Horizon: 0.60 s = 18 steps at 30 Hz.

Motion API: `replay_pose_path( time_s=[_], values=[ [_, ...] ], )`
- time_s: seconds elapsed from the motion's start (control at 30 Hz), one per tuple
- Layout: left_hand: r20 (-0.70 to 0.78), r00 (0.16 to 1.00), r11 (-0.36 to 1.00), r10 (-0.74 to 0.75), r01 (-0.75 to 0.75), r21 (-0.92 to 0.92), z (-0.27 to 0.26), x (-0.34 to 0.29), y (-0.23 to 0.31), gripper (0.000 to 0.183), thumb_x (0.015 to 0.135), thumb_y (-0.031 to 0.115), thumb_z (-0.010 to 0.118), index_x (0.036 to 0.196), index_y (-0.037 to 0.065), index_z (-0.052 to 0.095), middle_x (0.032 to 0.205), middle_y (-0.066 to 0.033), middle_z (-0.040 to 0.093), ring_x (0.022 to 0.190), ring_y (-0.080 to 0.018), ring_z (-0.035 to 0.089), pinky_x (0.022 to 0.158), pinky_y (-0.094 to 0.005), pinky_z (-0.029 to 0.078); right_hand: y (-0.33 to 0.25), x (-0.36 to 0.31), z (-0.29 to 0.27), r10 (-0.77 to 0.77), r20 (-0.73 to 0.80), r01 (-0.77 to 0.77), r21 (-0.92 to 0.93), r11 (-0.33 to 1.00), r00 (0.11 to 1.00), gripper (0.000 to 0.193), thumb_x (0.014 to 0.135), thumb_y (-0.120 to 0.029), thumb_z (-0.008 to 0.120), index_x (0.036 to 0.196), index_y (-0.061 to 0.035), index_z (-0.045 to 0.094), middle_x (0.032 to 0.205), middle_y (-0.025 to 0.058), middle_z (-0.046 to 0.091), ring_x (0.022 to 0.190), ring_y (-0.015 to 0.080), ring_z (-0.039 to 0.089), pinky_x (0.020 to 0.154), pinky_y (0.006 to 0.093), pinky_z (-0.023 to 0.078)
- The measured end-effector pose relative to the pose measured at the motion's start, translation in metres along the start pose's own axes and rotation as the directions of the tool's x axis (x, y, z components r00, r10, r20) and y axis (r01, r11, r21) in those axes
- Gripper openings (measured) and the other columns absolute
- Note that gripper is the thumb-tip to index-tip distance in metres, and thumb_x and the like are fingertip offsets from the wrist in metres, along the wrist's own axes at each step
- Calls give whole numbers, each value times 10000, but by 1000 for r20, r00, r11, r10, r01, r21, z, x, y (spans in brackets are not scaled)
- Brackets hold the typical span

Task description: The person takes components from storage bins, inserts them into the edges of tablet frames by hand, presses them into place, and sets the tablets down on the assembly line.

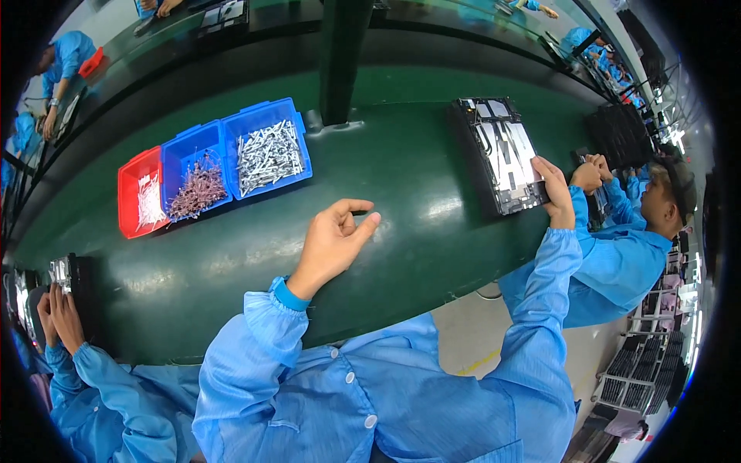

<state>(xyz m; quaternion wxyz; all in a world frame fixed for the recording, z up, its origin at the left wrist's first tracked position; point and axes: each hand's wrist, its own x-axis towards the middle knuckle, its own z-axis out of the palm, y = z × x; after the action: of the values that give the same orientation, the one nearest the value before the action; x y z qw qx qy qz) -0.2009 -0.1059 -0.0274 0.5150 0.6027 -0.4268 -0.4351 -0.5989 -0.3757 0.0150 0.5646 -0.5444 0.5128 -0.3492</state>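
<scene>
My right hand (554,189) grips the near right corner of a black-framed electronic unit with silvery panels (505,154). The unit looks like the top of a thick black stack on the green table; my fingers lie over its edge. Over the middle of the table is my left hand (330,241), with its fingers loosely curled. A small gap shows between its thumb and index finger, and I see nothing in it.
Two blue bins (307,154) hold silvery strips and brownish-red wired parts; beside them, a red bin (123,197) holds thin white pieces. A dark green post (340,65) rises behind. Co-workers in blue sit left (123,401) and right (617,262), handling similar units.
</scene>
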Motion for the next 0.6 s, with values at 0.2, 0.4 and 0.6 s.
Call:
replay_pose_path(
  time_s=[0.2, 0.4, 0.6],
  values=[
    [40, 999, 1000, 22, -21, -18, -4, -3, -2, 300, 941, 179, 689, 1143, -38, 646, 567, 81, 369, 425, -21, 389, 401, -232, 310, 13, 2, -2, -204, -137, 141, -373, 917, 969, 348, 951, -238, 665, 1133, 58, 677, 1025, 92, 721, 892, 128, 673, 746, 265, 531],
    [68, 997, 994, 33, -40, 98, -9, -8, -3, 279, 889, 201, 704, 1060, -18, 684, 531, -6, 465, 492, -84, 438, 486, -306, 363, -19, -41, 76, -641, -203, -187, -978, 94, 741, 357, 867, -394, 667, 977, -64, 741, 963, 146, 723, 906, 365, 682, 774, 463, 529],
    [-6, 973, 950, 231, -224, 218, -32, -13, 5, 192, 883, 122, 702, 1022, -11, 703, 538, 19, 409, 502, -63, 370, 463, -290, 303, -28, -80, 213, -557, 146, 515, -617, 595, 818, 190, 900, -142, 717, 1015, 9, 707, 906, 79, 697, 794, 149, 641, 709, 273, 503]
  ],
)
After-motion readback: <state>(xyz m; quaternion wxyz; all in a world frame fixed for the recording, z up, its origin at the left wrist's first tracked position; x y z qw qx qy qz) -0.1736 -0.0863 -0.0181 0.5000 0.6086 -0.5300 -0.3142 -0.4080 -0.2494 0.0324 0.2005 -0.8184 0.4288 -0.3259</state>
